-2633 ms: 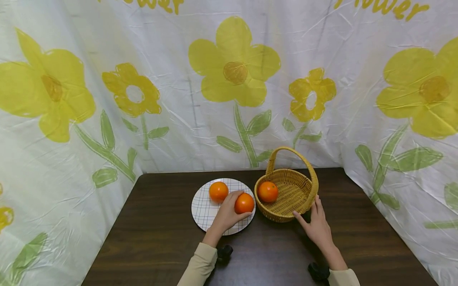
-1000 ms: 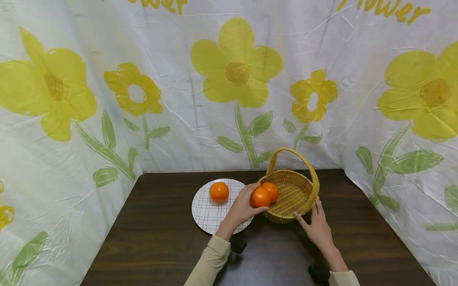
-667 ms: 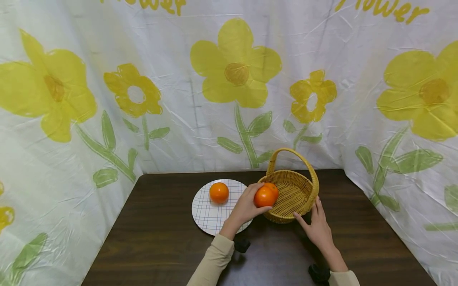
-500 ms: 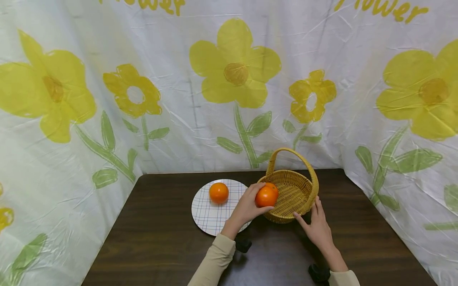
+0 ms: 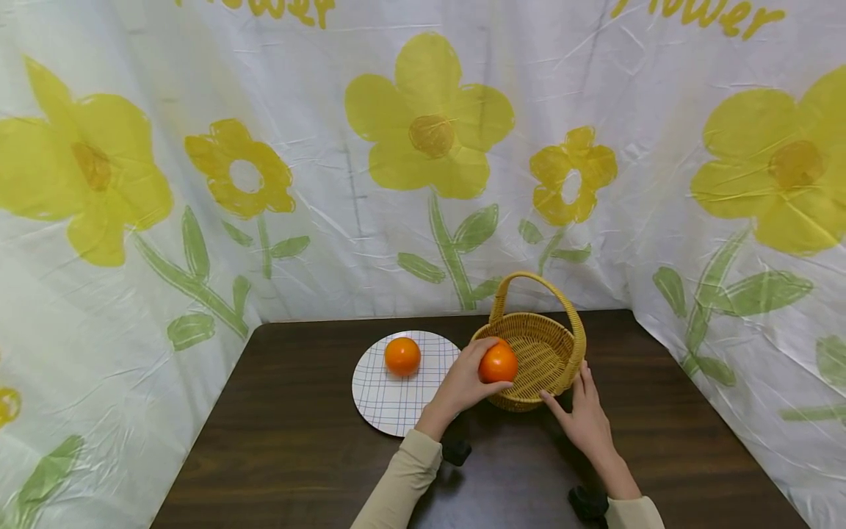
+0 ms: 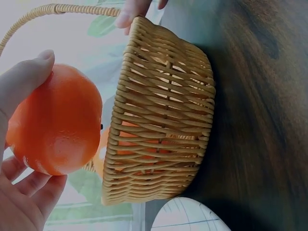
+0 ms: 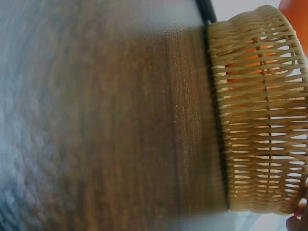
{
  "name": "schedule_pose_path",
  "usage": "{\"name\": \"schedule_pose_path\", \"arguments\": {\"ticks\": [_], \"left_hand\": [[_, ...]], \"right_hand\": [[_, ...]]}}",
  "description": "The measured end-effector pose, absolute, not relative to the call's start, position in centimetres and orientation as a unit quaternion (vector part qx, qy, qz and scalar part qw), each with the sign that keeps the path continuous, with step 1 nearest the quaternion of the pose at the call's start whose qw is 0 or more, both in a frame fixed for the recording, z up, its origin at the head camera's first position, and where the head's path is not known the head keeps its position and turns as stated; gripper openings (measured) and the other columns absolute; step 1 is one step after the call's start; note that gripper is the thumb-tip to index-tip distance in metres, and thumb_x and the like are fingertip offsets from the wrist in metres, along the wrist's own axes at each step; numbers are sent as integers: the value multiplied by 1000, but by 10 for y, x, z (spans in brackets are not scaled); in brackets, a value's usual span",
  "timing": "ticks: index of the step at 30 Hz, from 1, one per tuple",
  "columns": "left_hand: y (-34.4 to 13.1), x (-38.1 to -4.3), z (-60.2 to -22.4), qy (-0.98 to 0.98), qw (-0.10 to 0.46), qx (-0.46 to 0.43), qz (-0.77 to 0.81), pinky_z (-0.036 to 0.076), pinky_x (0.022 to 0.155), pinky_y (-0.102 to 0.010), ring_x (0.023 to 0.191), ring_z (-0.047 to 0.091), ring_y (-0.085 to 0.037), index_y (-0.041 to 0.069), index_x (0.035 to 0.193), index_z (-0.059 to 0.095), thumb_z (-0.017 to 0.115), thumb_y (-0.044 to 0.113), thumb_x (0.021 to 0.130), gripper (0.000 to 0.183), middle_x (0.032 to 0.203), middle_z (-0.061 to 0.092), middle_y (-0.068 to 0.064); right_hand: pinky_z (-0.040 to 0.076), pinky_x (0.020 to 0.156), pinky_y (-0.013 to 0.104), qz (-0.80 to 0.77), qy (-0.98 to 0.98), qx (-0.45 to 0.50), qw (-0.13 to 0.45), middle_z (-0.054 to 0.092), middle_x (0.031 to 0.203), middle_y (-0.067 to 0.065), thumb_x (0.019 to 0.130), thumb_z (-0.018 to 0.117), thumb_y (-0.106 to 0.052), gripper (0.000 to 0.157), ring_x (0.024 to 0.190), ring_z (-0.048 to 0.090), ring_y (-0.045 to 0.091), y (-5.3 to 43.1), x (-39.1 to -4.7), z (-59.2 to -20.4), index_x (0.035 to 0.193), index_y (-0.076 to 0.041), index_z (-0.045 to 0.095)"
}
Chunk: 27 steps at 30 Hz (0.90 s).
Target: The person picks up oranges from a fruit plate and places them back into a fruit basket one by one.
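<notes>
An orange [image 5: 499, 364] [image 6: 57, 120] is in my left hand [image 5: 463, 380], gripped between thumb and fingers. It is held over the left rim of the yellow wicker basket [image 5: 545, 360] [image 6: 163, 96]. Another orange [image 6: 100, 153] sits inside the basket, mostly hidden behind the held one in the head view; in the wrist views it shows through the weave. My right hand [image 5: 584, 420] rests against the basket's right side, thumb on the near rim and fingers fairly straight beside the handle base. A third orange [image 5: 402, 357] lies on the white checked plate [image 5: 390, 404].
The plate lies close to the basket's left, with my left forearm crossing near its right edge. A tall arched handle [image 5: 568, 305] spans the basket. Dark wooden table [image 5: 284, 441] surrounds them, and a white flowered curtain [image 5: 317, 250] hangs behind.
My left hand has lifted an orange off the plate and carried it right to the basket's left rim. My right hand has stayed at the basket.
</notes>
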<state>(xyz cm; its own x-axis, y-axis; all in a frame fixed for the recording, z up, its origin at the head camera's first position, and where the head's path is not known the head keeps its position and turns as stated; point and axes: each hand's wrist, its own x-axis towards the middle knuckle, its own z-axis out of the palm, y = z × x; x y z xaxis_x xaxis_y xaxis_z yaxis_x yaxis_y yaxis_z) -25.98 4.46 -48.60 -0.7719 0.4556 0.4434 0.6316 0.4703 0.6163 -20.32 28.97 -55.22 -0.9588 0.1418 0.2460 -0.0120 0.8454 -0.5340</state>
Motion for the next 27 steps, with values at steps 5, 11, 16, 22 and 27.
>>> {"name": "schedule_pose_path", "arguments": {"ticks": [5,11,16,22,27], "left_hand": [[49,-262,-490,-854,109,-326,-391,47,92,-35,115,51,-18,17,135,44,78,39,72,74,134,46,-2],[55,-263,-491,-858,109,-331,-378,48,92,-34,113,53,-19,17,136,43,76,42,73,75,133,47,-4],[61,-263,-491,-865,105,-331,-362,47,92,-33,114,52,-19,19,138,42,74,45,74,76,133,47,-5],[66,-262,-492,-868,99,-336,-351,48,91,-33,115,52,-18,20,138,42,73,46,75,75,133,48,-4],[70,-263,-493,-870,92,-337,-347,48,91,-33,116,51,-18,20,138,41,73,47,75,76,133,48,-4]], "right_hand": [[37,83,67,277,-951,-33,138,-6,155,13,87,52,-57,93,137,15,43,290,-204,-551,149,-10,1],[37,84,67,277,-950,-31,142,-5,155,14,87,52,-56,93,136,16,44,290,-203,-551,149,-10,1],[37,81,68,276,-949,-27,150,-4,155,15,87,52,-56,92,136,18,45,289,-203,-551,150,-9,3],[37,81,69,275,-950,-30,145,-5,155,13,87,52,-56,92,136,17,43,289,-202,-550,150,-10,3],[37,82,69,277,-950,-32,140,-5,155,14,87,51,-56,92,136,16,44,289,-202,-549,149,-7,5]]}}
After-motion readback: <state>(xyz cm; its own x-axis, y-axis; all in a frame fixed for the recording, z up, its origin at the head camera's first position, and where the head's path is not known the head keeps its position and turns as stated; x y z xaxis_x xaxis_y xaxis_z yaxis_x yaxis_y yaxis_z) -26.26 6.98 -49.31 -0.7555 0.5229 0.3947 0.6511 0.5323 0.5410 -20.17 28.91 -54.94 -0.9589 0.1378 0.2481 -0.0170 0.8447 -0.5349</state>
